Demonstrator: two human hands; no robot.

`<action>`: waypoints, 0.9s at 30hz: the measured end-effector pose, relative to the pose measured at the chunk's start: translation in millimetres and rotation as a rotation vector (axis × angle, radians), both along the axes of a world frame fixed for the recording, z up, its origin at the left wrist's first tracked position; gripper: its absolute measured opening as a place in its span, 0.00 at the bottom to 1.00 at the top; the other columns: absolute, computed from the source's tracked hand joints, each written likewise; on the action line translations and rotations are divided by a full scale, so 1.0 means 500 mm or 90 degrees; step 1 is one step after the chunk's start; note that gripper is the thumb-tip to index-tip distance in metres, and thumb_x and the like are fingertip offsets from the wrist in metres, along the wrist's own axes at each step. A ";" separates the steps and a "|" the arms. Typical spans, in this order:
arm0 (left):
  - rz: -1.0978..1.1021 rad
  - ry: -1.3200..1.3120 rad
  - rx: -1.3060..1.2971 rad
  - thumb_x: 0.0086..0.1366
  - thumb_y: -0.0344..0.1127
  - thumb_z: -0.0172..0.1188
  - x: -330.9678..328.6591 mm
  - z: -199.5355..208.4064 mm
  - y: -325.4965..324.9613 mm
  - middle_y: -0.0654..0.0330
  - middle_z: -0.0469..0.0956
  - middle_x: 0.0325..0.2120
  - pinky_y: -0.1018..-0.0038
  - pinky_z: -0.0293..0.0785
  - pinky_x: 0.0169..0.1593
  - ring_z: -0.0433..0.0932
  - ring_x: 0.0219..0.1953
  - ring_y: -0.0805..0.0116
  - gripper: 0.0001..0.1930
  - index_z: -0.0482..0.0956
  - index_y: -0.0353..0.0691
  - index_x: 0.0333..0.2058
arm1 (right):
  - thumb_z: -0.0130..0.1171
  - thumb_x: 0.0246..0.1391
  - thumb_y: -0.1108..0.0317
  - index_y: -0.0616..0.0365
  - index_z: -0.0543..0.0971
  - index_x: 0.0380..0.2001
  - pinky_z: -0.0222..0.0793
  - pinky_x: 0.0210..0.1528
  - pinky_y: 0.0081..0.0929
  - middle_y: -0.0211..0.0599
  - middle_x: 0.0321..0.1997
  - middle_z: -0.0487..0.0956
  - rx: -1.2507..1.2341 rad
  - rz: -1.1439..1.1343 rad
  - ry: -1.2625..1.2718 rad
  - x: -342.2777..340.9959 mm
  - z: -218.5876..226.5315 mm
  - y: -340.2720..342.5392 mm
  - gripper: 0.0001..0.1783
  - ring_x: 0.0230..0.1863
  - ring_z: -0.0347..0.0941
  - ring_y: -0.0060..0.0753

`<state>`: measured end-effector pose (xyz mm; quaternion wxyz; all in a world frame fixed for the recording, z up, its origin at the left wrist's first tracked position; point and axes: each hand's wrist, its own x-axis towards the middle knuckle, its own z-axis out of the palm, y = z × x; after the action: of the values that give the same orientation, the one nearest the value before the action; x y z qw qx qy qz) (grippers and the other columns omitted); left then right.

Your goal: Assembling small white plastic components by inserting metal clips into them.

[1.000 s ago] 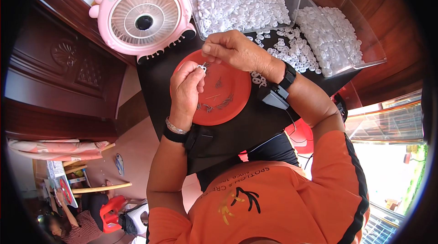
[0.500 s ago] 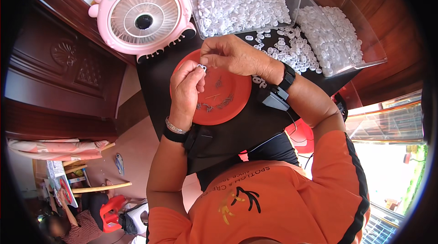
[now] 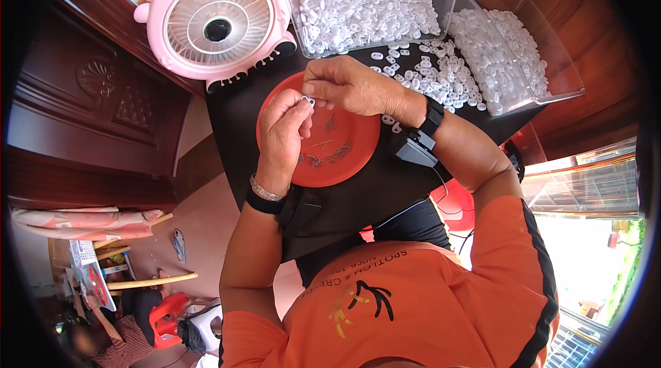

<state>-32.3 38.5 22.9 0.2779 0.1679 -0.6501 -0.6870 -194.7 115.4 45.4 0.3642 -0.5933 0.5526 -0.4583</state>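
Observation:
Over the orange-red plate [image 3: 363, 139], my left hand [image 3: 279, 135] pinches a small white plastic piece with holes [image 3: 308, 101] between thumb and fingertips. My right hand [image 3: 354, 90] is close beside it on the right, thumb and forefinger pressed together at the piece. Whatever those fingertips hold is too small to tell. Small grey metal bits [image 3: 339, 154] lie scattered on the plate below the hands. To the right of the plate, a loose heap of similar white pieces [image 3: 447, 80] is spread on the black table [image 3: 323, 209].
Two clear bins of white pieces, one upright [image 3: 365, 13] and one tilted [image 3: 502, 58], stand at the back. A pink fan [image 3: 158, 20] is at the far left corner. Dark devices are strapped to both wrists, a cable trailing from the right. Another person [image 3: 124, 340] sits at lower left.
Both hands stay nearly in place, the white piece shifting very slightly right. The other person's arm at lower left has moved.

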 end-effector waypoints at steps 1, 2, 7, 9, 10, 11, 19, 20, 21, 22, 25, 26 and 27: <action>0.001 0.000 0.000 0.63 0.33 0.52 0.000 0.000 0.001 0.67 0.67 0.21 0.85 0.61 0.23 0.65 0.20 0.82 0.09 0.71 0.36 0.25 | 0.51 0.61 0.64 0.61 0.72 0.27 0.66 0.31 0.18 0.25 0.23 0.72 0.006 -0.006 0.002 0.002 0.001 0.001 0.13 0.27 0.66 0.16; 0.005 -0.008 -0.007 0.63 0.32 0.52 -0.001 -0.001 0.001 0.66 0.67 0.21 0.84 0.61 0.23 0.65 0.20 0.82 0.09 0.71 0.36 0.25 | 0.51 0.62 0.63 0.61 0.72 0.27 0.65 0.30 0.19 0.25 0.23 0.71 0.011 -0.012 0.005 0.004 0.002 0.002 0.13 0.27 0.66 0.16; 0.012 -0.018 -0.031 0.62 0.31 0.51 0.001 -0.001 0.002 0.66 0.67 0.22 0.84 0.60 0.23 0.65 0.20 0.82 0.09 0.71 0.36 0.24 | 0.52 0.59 0.64 0.62 0.72 0.26 0.64 0.29 0.25 0.32 0.20 0.71 -0.062 -0.053 0.129 0.012 0.005 0.003 0.13 0.24 0.65 0.22; 0.015 -0.002 -0.025 0.62 0.31 0.51 -0.001 -0.001 0.003 0.66 0.67 0.21 0.84 0.60 0.22 0.65 0.20 0.82 0.09 0.70 0.36 0.24 | 0.52 0.59 0.64 0.62 0.72 0.26 0.64 0.29 0.27 0.34 0.20 0.71 -0.094 -0.070 0.167 0.014 0.005 0.004 0.13 0.24 0.65 0.24; 0.015 -0.002 -0.024 0.62 0.31 0.51 -0.001 -0.001 0.002 0.66 0.67 0.21 0.84 0.60 0.22 0.65 0.20 0.82 0.09 0.70 0.36 0.24 | 0.53 0.58 0.64 0.63 0.72 0.26 0.64 0.29 0.28 0.35 0.20 0.71 -0.089 -0.076 0.177 0.015 0.006 0.004 0.13 0.24 0.65 0.26; 0.012 -0.007 -0.036 0.62 0.31 0.51 -0.002 -0.001 0.001 0.66 0.67 0.21 0.84 0.60 0.22 0.65 0.20 0.82 0.08 0.71 0.36 0.24 | 0.53 0.57 0.64 0.63 0.72 0.26 0.64 0.29 0.29 0.37 0.20 0.71 -0.085 -0.082 0.186 0.015 0.007 0.005 0.12 0.24 0.65 0.27; 0.031 -0.031 -0.055 0.62 0.31 0.52 -0.008 0.004 0.011 0.67 0.68 0.21 0.84 0.61 0.23 0.65 0.21 0.82 0.07 0.71 0.37 0.25 | 0.52 0.57 0.64 0.63 0.74 0.27 0.64 0.30 0.24 0.31 0.21 0.72 -0.071 -0.043 0.153 0.004 0.011 0.006 0.12 0.25 0.66 0.20; 0.023 -0.028 -0.056 0.62 0.31 0.52 -0.010 0.002 0.011 0.67 0.68 0.21 0.84 0.61 0.23 0.65 0.21 0.82 0.07 0.71 0.37 0.25 | 0.53 0.57 0.64 0.63 0.74 0.27 0.64 0.30 0.23 0.30 0.21 0.72 -0.071 -0.045 0.156 0.001 0.013 0.010 0.12 0.26 0.66 0.20; 0.022 -0.014 -0.021 0.62 0.31 0.52 -0.006 -0.001 0.007 0.67 0.68 0.20 0.84 0.61 0.23 0.65 0.20 0.82 0.07 0.71 0.37 0.25 | 0.54 0.57 0.63 0.63 0.75 0.28 0.65 0.30 0.23 0.30 0.21 0.73 -0.058 -0.033 0.166 -0.002 0.022 0.007 0.13 0.25 0.66 0.20; 0.021 0.000 0.014 0.62 0.31 0.51 -0.003 -0.005 0.002 0.67 0.68 0.20 0.84 0.60 0.23 0.65 0.20 0.82 0.07 0.71 0.38 0.25 | 0.55 0.57 0.62 0.63 0.75 0.29 0.65 0.30 0.23 0.30 0.21 0.73 -0.023 -0.059 0.132 -0.011 0.035 0.009 0.13 0.25 0.66 0.19; 0.050 0.014 0.026 0.63 0.32 0.50 -0.001 -0.005 -0.006 0.67 0.68 0.16 0.83 0.58 0.23 0.64 0.18 0.81 0.08 0.70 0.39 0.24 | 0.54 0.56 0.59 0.59 0.77 0.29 0.68 0.30 0.27 0.36 0.21 0.76 -0.088 -0.233 0.318 -0.078 0.052 0.016 0.14 0.24 0.72 0.31; 0.060 0.005 0.023 0.63 0.34 0.47 -0.002 -0.005 -0.008 0.66 0.67 0.16 0.81 0.56 0.23 0.63 0.17 0.79 0.10 0.69 0.40 0.24 | 0.54 0.56 0.59 0.58 0.78 0.29 0.68 0.30 0.29 0.39 0.22 0.77 -0.112 -0.307 0.452 -0.106 0.058 0.023 0.13 0.24 0.73 0.36; 0.059 0.008 0.022 0.63 0.34 0.47 -0.003 -0.006 -0.010 0.66 0.67 0.16 0.81 0.56 0.23 0.63 0.17 0.79 0.10 0.69 0.40 0.24 | 0.55 0.52 0.59 0.55 0.80 0.28 0.69 0.32 0.35 0.42 0.24 0.78 -0.099 -0.339 0.534 -0.139 0.049 0.027 0.11 0.28 0.74 0.45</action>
<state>-33.7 33.4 20.0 0.3108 0.1983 -0.6277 -0.6856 -264.2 128.9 69.7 -0.0643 -0.5899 0.7480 -0.2972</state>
